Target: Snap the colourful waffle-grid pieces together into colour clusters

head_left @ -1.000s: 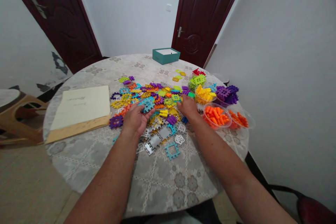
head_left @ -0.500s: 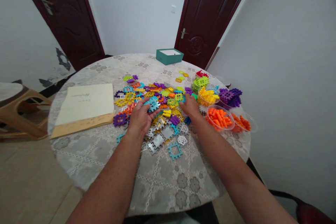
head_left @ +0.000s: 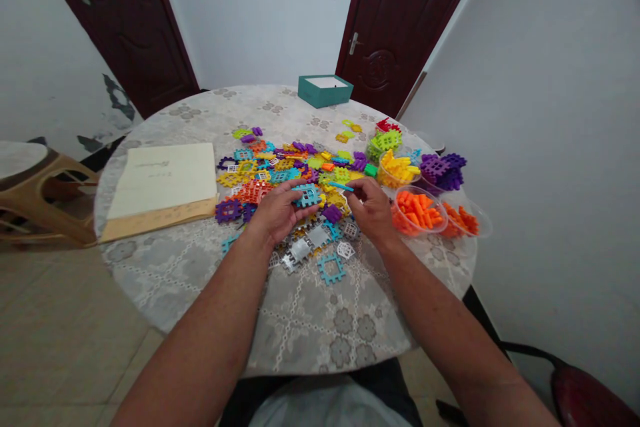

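Note:
My left hand (head_left: 283, 210) is closed on light blue building pieces (head_left: 307, 196), toothed squares with window openings, held over the pile. To its right, my right hand (head_left: 371, 209) pinches a blue piece (head_left: 341, 186) seen edge-on, so that it looks like a thin strip. Beneath and around both hands lies a mixed heap of plastic building pieces in orange (head_left: 253, 191), yellow, purple, green and blue. Closer to me are grey pieces (head_left: 301, 251), a light blue square frame (head_left: 331, 269) and a white window piece (head_left: 345, 250).
On the right stand clear tubs of orange (head_left: 419, 209), yellow (head_left: 399, 168), purple (head_left: 442, 171) and green (head_left: 387, 141) pieces. A teal box (head_left: 325, 91) is at the table's far edge. Papers or a folder (head_left: 163, 180) lie on the left. A stool (head_left: 37, 197) stands beyond.
My right hand has come up from the pile and back towards me, now with a blue piece pinched in it. My left hand has shifted slightly right with its light blue pieces.

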The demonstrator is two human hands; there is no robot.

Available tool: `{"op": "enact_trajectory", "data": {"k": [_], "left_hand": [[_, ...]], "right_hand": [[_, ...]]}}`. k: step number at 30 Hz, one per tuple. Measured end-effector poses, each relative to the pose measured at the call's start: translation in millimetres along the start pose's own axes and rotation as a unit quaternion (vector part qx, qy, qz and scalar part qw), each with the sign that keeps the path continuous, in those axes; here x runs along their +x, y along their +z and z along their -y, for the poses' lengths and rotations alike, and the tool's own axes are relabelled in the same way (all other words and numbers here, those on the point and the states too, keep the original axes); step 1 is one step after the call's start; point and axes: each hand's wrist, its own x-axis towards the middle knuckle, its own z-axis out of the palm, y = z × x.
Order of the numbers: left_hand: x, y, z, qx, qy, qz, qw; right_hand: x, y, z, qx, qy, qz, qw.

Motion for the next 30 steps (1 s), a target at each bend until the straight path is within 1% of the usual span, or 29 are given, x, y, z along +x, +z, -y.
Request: {"op": "enact_trajectory", "data": {"k": [2, 4, 8, 12, 17, 22, 25, 26, 27, 28, 30], "left_hand": [[-3, 1.2, 0, 0.008, -0.013, 0.022, 1.0], [-5, 2.2, 0, 0.017, -0.023, 0.044, 0.999], [-7, 2.8, 1, 0.029, -0.041, 0.08, 0.996], [-7, 1.9, 2, 0.029, -0.049, 0.101, 0.993], [-11, 3.3, 1, 0.034, -0.041, 0.105, 0.993], [-12, 5.3, 5, 0.043, -0.033, 0.105, 0.993], [-9, 2.7, 4, 0.036, -0.015, 0.081, 0.996], [-7, 1.1, 3, 0.03, -0.001, 0.067, 0.997], [-6, -0.6, 1, 0.021, 0.014, 0.05, 0.998], [-4, -2.3, -1, 0.012, 0.03, 0.032, 0.999], [-1, -5.0, -5, -0.004, 0.057, -0.002, 0.998]], "right_hand": [[-6, 0, 12, 0.008, -0.07, -0.001, 0.998], [-10, 3, 17, 0.014, -0.114, -0.001, 0.993], [-13, 11, 10, 0.017, -0.145, 0.028, 0.989], [-14, 13, 8, 0.016, -0.171, 0.054, 0.984], [-15, 12, 10, 0.006, -0.176, 0.075, 0.982], [-15, 12, 13, 0.022, -0.161, 0.124, 0.979], [-10, 2, 14, 0.02, -0.133, 0.105, 0.985], [-9, -4, 13, 0.006, -0.116, 0.109, 0.987], [-7, -11, 12, -0.011, -0.102, 0.131, 0.986], [-5, -17, 10, -0.03, -0.089, 0.171, 0.981], [-5, -29, 6, -0.059, -0.073, 0.278, 0.956]]}}
